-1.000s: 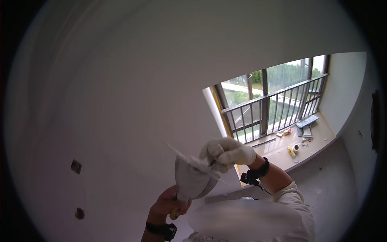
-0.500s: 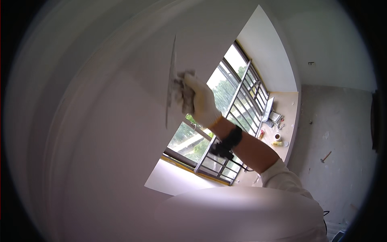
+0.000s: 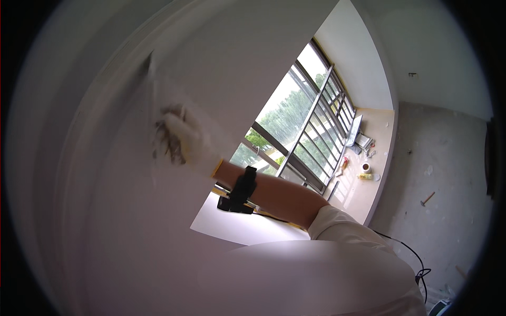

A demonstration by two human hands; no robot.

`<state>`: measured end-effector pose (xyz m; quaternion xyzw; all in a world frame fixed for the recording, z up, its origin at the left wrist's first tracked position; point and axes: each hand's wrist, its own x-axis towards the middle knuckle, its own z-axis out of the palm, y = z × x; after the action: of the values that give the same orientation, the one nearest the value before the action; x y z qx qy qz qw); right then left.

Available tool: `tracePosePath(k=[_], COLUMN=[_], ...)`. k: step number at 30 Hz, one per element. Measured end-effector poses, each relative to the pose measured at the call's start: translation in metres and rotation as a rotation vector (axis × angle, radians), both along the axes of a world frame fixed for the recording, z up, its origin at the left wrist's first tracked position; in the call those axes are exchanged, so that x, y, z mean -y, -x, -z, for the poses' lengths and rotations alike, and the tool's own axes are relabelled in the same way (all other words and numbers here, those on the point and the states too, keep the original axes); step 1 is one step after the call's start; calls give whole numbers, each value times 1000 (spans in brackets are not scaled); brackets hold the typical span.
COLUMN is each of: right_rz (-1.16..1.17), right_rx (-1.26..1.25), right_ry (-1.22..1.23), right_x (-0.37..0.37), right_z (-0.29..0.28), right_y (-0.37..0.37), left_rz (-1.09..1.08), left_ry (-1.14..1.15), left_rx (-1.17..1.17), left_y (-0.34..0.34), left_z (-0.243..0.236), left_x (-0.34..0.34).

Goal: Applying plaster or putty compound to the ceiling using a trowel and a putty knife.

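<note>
Against the white wall, my gloved right hand is clenched round a plastering trowel pressed high up, left hand unseen; tilting the blade too steeply could gouge ridges into the skim.

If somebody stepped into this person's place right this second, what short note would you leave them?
Right hand: gloved, raised, gripping a wide plastering trowel whose blade lies against the white wall.
Left hand: out of view.
Done: the wall around the blade looks smooth and white.
Left: how much wall remains unskimmed cannot be told.
Nearby: barred window, sill with small items, cable on the floor.
</note>
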<state>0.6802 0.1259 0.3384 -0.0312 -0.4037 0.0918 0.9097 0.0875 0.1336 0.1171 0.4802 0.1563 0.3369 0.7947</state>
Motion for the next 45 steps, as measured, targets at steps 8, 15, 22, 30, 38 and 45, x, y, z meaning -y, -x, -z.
tracePosePath(k=[8,15,22,30,38,45], right_rz=[-186,-1014,-1049,52,12,-53], right_rx=[213,515,588,1114,-92,-260], right_ry=[195,389,677,961,13,-152], right_x=[-45,2,65,80,91,69], right_z=[24,128,178,217,76,-12], right_y=[132,110,110,17,-95,-127], left_rz=[-232,54,360,249,-11,-65], left_ry=[78,101,113,329,-27,1], left_rx=[0,-20,-118,-104,-227,-157], left_y=[-34,-83,-147,-142,-103,-72], left_z=[-9,-22,-44,-29,-14,-18], left_x=[14,46,30,-4,-33,-41])
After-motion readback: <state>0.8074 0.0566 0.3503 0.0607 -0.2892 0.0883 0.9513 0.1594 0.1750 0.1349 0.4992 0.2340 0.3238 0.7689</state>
